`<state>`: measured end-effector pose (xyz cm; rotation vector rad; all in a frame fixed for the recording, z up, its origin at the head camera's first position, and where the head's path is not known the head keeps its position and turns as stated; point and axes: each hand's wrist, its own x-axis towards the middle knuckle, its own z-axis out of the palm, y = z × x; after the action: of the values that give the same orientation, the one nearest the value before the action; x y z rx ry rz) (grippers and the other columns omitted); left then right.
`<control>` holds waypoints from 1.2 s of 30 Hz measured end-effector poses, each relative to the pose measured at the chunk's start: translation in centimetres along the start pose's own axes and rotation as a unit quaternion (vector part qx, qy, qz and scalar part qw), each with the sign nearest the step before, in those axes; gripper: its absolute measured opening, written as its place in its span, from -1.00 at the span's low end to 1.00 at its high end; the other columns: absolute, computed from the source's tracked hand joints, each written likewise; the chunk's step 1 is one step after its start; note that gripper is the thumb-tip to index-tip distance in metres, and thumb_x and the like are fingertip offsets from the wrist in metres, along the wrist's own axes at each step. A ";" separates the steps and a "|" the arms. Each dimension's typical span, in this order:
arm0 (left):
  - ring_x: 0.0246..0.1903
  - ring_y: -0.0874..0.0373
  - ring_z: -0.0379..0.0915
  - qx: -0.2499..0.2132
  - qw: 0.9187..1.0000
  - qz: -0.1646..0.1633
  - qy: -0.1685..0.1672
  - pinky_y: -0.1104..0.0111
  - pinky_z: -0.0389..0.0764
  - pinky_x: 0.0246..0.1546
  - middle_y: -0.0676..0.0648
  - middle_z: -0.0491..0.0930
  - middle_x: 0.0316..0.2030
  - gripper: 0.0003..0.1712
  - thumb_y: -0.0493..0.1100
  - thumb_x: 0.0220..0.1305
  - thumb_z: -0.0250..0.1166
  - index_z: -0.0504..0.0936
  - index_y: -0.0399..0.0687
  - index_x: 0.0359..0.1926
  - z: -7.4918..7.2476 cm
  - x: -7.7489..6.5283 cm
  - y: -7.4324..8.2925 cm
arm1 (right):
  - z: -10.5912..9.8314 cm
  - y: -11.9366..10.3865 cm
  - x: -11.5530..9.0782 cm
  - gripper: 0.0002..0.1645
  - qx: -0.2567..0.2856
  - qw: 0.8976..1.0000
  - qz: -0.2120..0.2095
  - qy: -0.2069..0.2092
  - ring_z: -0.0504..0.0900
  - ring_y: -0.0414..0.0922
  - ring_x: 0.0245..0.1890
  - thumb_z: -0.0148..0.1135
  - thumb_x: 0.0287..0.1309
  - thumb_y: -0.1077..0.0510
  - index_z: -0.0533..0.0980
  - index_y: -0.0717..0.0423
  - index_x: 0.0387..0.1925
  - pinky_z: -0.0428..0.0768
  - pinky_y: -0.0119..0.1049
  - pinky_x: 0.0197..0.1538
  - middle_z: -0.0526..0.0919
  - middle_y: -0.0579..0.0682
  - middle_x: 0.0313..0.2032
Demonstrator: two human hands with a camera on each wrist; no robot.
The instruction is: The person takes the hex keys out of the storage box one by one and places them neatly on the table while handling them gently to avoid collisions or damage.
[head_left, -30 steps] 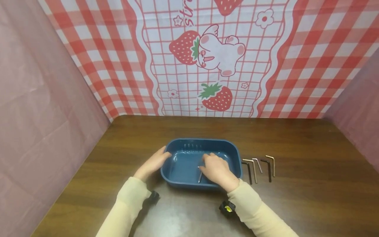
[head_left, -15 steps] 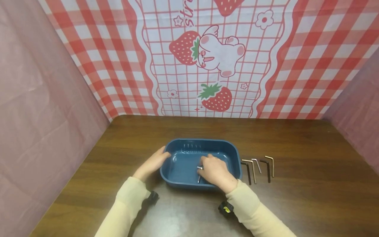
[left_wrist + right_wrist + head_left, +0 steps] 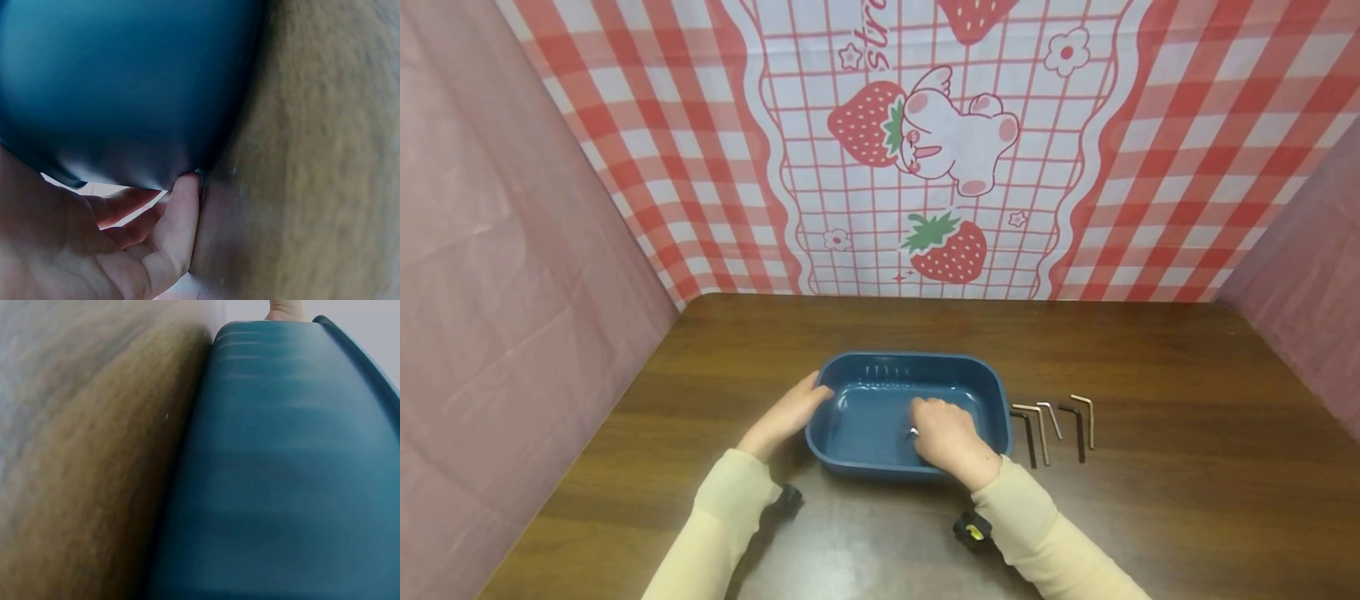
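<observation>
A deep blue plastic tray (image 3: pixel 850 425) with rounded corners stands on the table in the head view. My left hand (image 3: pixel 784 415) grips its left end, thumb over the rim and fingers outside; in the left wrist view that hand's fingers (image 3: pixel 178 219) touch the outer wall (image 3: pixel 125 94). Inside the tray, my right hand (image 3: pixel 947 432) is lowered with curled fingers and pinches a silver hex key (image 3: pixel 913 432), of which only a small end shows. The right wrist view has the tray's outer wall (image 3: pixel 287 456), and the right hand's fingers are out of it.
Right of the tray lie several L-shaped hex keys in a row: a black one (image 3: pixel 1030 440), a brass one (image 3: pixel 1042 437), a small silver one (image 3: pixel 1052 421), then another black one (image 3: pixel 1080 435) and another brass one (image 3: pixel 1090 425). A checked strawberry cloth (image 3: pixel 955 250) hangs behind the wooden table (image 3: pixel 737 333).
The silver hex key, earlier standing out left of my right hand, is now mostly hidden behind it. My right fingers have curled in tighter. The left hand keeps its place on the tray.
</observation>
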<state>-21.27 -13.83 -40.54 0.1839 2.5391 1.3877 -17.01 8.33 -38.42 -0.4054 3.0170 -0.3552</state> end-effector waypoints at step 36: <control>0.23 -0.16 0.18 0.006 1.000 -0.018 -0.002 -0.03 0.16 0.22 -0.25 0.30 0.22 -0.41 -0.07 0.27 -0.09 0.20 -0.26 0.27 0.0 -0.4 0.3 | -4.7 1.9 -0.7 -0.83 0.060 0.996 0.032 0.060 0.43 -0.11 -0.50 0.13 -0.15 0.27 0.51 0.13 -0.39 0.43 -0.22 -0.51 0.48 -0.02 -0.46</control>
<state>-20.92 -13.74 -40.17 0.1424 2.5365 1.3574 -17.28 11.36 -34.32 -0.2869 3.0951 -0.5714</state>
